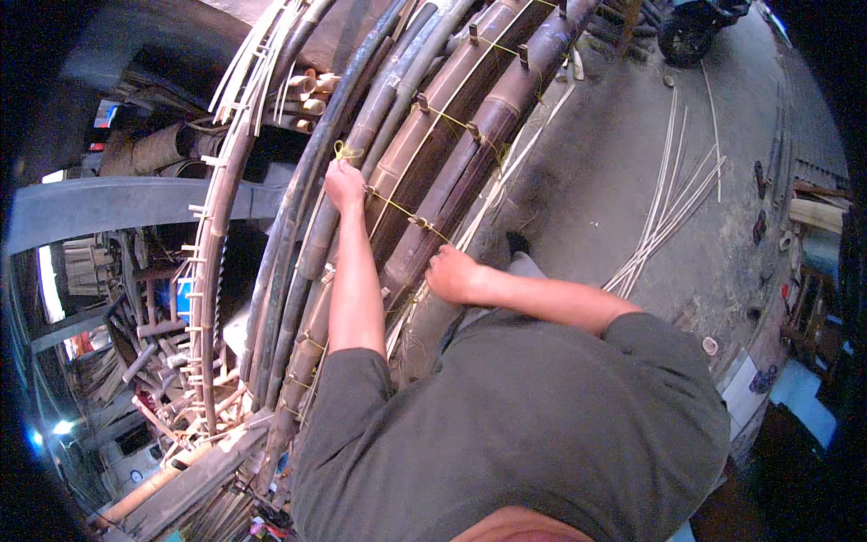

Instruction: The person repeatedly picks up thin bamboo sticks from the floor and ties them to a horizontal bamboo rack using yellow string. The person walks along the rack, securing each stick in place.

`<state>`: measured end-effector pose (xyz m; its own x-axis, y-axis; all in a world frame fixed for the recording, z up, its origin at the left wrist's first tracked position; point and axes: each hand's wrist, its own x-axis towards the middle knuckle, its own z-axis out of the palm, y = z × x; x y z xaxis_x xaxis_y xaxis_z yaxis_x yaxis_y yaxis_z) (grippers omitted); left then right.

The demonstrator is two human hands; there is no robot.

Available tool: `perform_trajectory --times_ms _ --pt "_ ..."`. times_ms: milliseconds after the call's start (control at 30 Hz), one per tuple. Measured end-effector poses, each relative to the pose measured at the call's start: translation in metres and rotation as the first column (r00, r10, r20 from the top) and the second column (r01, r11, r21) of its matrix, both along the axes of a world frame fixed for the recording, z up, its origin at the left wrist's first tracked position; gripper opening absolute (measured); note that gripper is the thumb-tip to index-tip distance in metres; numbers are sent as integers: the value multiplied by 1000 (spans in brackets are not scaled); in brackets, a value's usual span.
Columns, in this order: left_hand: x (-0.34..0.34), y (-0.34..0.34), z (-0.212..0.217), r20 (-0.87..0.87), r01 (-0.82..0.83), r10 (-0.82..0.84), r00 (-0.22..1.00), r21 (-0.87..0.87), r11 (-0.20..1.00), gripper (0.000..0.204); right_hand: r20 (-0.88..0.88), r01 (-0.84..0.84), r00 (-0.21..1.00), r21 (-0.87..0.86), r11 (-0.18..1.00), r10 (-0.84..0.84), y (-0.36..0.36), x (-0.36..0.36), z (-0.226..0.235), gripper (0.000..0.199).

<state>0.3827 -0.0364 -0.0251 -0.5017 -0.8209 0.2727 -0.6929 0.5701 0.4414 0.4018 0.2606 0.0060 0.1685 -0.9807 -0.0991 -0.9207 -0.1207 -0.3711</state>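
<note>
My left hand [344, 185] is closed around a yellow string [388, 202], and a loose loop of it sticks up above the fist. Taut, the string crosses two thick brown bamboo poles [442, 72] and runs toward my right hand [454, 274]. That hand is closed at the right pole's near side, where the string leads into its fingers; the end itself is hidden. Small dark pegs [473, 133] stand on the poles along the lines of string. Farther up, another yellow string [445, 115] spans the same poles.
Left of my hands lie several dark poles [312, 172] and a curved bamboo pole with short pale pegs [213, 244]. A grey beam [135, 212] reaches in from the left. Thin pale strips [664, 217] lie on the floor at right, below a black wheel [684, 38].
</note>
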Motion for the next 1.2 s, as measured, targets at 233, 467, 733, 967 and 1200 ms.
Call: perform_trajectory --times_ms 233,467,733,967,1200 --pt "110 28 83 -146 202 -189 971 77 976 34 782 -19 620 98 995 -65 -1 84 16 37" --pt "249 96 51 -128 338 -316 940 474 813 32 422 298 -904 730 615 -64 -27 122 27 28" --pt "265 87 6 55 310 -309 950 -19 951 36 239 116 964 14 993 -116 -138 149 133 46" --pt "244 100 48 99 169 -209 973 315 934 41 769 79 634 38 996 -80 -196 70 95 59" --pt "243 108 42 -2 86 -90 996 317 945 37 577 -305 770 -40 951 271 -14 105 31 41"
